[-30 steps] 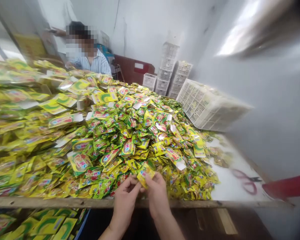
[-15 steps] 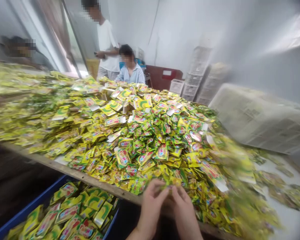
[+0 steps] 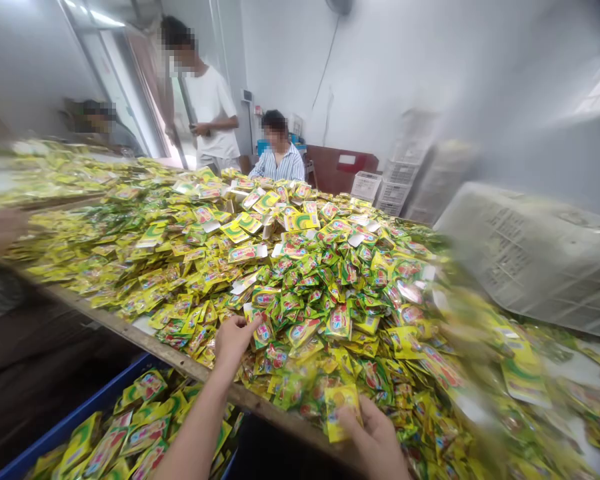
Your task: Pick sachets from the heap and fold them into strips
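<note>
while the right hand (image 3: 375, 433) pinches one yellow sachet (image 3: 341, 408) at the table's near edge (image 3: 145, 337), the left hand (image 3: 234, 337) reaches, fingers apart, into the sachet pile (image 3: 330, 280); the heap looks mostly unsorted, the blue crate (image 3: 75, 420) part-filled.

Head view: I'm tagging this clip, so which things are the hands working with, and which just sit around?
In hand:
left hand on the sachet pile
right hand holding a yellow sachet

Lying about:
blue bin of sachets
white crates
</note>
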The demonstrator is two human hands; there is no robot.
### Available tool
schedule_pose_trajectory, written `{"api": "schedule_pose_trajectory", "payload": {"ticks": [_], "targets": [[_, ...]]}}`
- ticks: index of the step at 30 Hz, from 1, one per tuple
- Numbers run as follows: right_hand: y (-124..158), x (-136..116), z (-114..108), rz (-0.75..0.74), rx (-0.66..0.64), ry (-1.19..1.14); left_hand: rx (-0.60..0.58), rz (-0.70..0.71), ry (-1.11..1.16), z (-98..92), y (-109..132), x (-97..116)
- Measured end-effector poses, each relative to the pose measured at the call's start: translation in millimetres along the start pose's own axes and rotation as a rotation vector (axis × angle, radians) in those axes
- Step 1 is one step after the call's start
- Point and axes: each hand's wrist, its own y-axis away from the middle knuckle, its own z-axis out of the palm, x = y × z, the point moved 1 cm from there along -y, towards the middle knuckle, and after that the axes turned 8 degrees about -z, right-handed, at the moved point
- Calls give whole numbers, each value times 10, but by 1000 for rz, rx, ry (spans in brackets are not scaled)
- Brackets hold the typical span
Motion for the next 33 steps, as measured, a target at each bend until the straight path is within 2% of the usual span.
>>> {"api": "schedule_pose_trajectory", "payload": {"ticks": [5, 8, 11, 13, 15, 17, 19, 22, 25, 28, 33], "targets": [[-30, 104, -24, 83, -23, -151, 40, 2, 232, 47, 32, 34], [-90, -76, -62, 72, -19, -125, -24, 53, 334, 41, 203, 117], [-178, -439, -63, -105, -8, 7, -242, 122, 340, 72, 598, 191], [-226, -679, -47, -244, -5, 55, -489, 163, 301, 103, 959, 186], [-249, -839, -40, -345, -58, 163, -753, 189, 248, 120, 1308, 121], [-234, -895, -62, -411, -142, 349, -904, 183, 217, 123, 1569, 15], [-187, -864, -121, -432, -208, 525, -932, 142, 211, 127, 1725, -92], [-104, -767, -230, -415, -240, 645, -937, 104, 220, 144, 1851, -183], [-40, -747, -293, -451, -215, 683, -980, 92, 223, 161, 1941, -165], [27, -810, -304, -527, -187, 664, -1074, 29, 270, 171, 2006, -95], [173, -781, -292, -593, -300, 736, -1102, -81, 354, 175, 2021, -98]]}}
